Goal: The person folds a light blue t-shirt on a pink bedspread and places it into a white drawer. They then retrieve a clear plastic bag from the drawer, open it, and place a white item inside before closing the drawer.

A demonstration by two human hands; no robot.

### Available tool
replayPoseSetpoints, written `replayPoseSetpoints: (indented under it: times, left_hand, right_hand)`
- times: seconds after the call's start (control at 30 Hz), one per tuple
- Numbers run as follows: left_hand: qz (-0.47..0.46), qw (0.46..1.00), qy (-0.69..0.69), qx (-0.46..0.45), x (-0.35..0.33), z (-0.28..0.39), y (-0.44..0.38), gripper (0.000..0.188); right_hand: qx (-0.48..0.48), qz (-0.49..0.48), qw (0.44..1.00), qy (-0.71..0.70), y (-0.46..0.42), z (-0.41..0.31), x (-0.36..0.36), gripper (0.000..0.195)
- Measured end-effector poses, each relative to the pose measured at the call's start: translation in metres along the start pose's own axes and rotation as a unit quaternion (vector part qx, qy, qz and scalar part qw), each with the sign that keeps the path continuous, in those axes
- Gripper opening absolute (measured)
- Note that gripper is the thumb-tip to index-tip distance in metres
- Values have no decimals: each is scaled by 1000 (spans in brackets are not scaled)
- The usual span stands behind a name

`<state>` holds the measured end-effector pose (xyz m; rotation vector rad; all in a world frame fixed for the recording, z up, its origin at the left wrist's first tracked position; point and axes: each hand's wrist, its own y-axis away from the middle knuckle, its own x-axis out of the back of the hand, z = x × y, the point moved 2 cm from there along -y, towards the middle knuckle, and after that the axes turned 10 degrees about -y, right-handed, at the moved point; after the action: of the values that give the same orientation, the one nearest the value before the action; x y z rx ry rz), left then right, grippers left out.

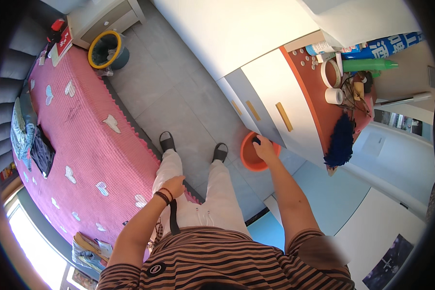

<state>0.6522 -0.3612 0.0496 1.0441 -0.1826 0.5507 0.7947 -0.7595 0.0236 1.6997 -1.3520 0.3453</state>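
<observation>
My right hand (266,149) reaches down over an orange plastic basin (247,161) on the tiled floor, beside the chest of drawers. Its fingers are closed around a small dark object (256,140), mostly hidden by the hand, so its kind is unclear. The basin's inside looks orange-brown, and I cannot tell whether it holds water. Near my left thigh, by the edge of the bed, is my left hand (174,186). Its fingers are curled and partly hidden, with nothing visible in them. A black strap (173,217) hangs from my waist just below that wrist.
A bed with a pink cover (90,145) runs along the left. Beyond it stands a waste bin (121,54) with a yellow rim. The white and grey chest of drawers (272,98) bears tape rolls (334,96), a green bottle (366,65) and a dark blue duster (340,143).
</observation>
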Motion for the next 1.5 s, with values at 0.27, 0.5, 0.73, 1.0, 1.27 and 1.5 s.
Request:
replayPoseSetpoints:
  times: [0.27, 0.5, 0.73, 1.0, 1.27, 1.5]
  left_hand:
    - [-45, 999, -16, -26, -30, 39, -44, 39]
    - [14, 995, -11, -97, -4, 68, -64, 37]
    - [11, 990, -11, -137, 14, 74, -53, 39]
    - [8, 995, -6, -98, -19, 57, -51, 38]
    - [4, 995, 16, -101, -46, 59, -57, 39]
    - [9, 991, 92, -98, -72, 58, -53, 38]
  right_hand:
    - [14, 17, 988, -153, 24, -26, 2, 36]
    - [289, 315, 899, 95, 106, -161, 151, 34]
    - [3, 476, 859, 187, 86, -120, 254, 48]
    - [114, 576, 797, -141, 108, -77, 271, 42]
    - [232, 276, 930, -74, 105, -135, 114, 46]
    - [268, 235, 934, -14, -74, -69, -34, 50]
